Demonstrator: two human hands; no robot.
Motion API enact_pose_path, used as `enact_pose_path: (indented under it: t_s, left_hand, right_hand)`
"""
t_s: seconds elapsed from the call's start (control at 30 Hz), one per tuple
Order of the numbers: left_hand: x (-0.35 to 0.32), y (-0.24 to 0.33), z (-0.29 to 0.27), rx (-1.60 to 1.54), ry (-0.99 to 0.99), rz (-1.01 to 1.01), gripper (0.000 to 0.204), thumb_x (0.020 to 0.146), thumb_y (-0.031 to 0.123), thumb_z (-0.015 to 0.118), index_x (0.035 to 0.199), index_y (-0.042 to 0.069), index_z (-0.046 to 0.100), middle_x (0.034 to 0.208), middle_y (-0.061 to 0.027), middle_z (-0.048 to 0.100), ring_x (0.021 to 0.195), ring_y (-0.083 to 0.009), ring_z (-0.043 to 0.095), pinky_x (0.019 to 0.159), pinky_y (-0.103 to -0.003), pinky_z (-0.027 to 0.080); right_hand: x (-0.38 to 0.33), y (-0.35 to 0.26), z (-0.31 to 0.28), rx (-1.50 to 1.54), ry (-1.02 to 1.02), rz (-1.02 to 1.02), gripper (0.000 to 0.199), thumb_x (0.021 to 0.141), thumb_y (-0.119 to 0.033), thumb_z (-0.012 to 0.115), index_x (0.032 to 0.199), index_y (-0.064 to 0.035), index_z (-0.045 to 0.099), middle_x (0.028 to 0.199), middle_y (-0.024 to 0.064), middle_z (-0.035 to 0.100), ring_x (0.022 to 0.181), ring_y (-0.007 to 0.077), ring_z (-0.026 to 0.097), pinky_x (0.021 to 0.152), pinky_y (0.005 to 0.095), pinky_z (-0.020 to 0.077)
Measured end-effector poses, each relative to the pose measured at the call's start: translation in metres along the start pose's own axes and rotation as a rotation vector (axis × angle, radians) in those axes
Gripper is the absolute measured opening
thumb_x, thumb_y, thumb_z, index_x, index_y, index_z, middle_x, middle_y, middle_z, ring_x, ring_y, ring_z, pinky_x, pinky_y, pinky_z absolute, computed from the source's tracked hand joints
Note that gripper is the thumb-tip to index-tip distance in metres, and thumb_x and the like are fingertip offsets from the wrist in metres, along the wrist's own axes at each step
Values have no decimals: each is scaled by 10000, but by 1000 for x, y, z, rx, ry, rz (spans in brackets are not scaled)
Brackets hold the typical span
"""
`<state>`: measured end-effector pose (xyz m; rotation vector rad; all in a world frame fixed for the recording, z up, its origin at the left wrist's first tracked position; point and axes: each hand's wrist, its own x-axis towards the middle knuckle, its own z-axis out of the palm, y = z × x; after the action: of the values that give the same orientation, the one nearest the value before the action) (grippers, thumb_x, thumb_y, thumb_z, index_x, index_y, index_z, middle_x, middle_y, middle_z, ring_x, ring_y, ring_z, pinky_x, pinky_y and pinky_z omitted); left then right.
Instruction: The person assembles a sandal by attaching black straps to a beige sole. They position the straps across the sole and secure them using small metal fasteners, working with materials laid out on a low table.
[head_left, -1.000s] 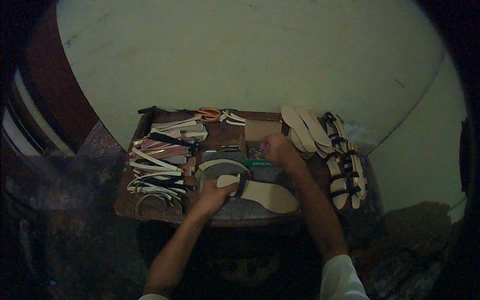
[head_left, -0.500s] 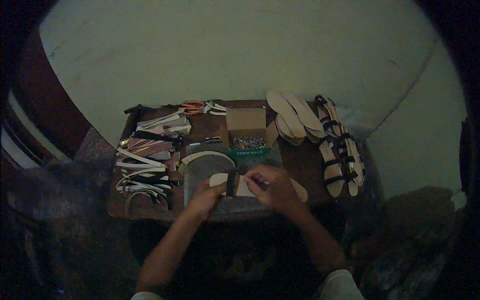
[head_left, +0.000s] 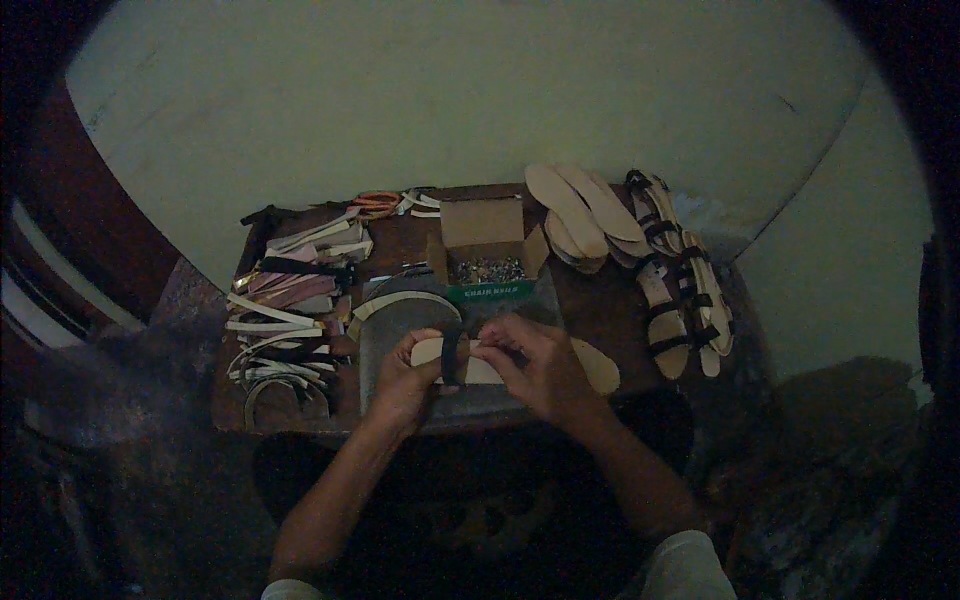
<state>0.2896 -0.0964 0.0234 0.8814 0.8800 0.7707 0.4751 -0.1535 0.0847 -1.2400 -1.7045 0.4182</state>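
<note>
Beige foot-shaped sole (head_left: 484, 373), crossed by black strap (head_left: 450, 358), is gripped by left hand (head_left: 402, 388). Right hand (head_left: 547, 375) pinches alongside, contents unclear.

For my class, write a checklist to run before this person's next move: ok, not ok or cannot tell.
1. Left hand gripping the pale sole: ok.
2. Dark strap across the sole: ok.
3. Right hand near the strap: ok.
4. Anything held in the right hand's fingers: cannot tell.
5. Box open, small metal pieces inside: ok.
6. Grey slab bare: not ok, a pale curved strip lies on it.
</note>
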Motion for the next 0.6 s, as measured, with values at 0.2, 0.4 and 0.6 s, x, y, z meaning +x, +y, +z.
enact_pose_path:
  t_s: [0.2, 0.4, 0.6]
  left_hand:
    - [-6, 3, 8, 31, 13, 21, 361, 882, 94, 639, 1221, 97, 516, 1053, -66, 636, 871, -171, 640, 651, -294, 542]
    - [-6, -1, 5, 89, 6, 64, 341, 890, 86, 633, 1215, 64, 532, 1043, -60, 637, 864, -152, 635, 669, -285, 548]
    - [-12, 4, 11, 190, 1, 87, 308, 900, 60, 613, 1202, 47, 557, 1021, -64, 646, 847, -146, 635, 701, -284, 550]
  right_hand:
    - [0, 9, -1, -48, -63, -124, 82, 798, -10, 683, 875, 13, 667, 870, 131, 676, 784, 257, 682, 664, 335, 543]
    - [-2, 15, 1, -100, -135, -176, 113, 791, 28, 656, 901, 19, 680, 911, 145, 681, 829, 277, 678, 715, 348, 547]
    - [-1, 22, 4, -110, -139, -183, 107, 765, 37, 644, 861, 4, 679, 926, 130, 675, 844, 288, 666, 740, 355, 531]
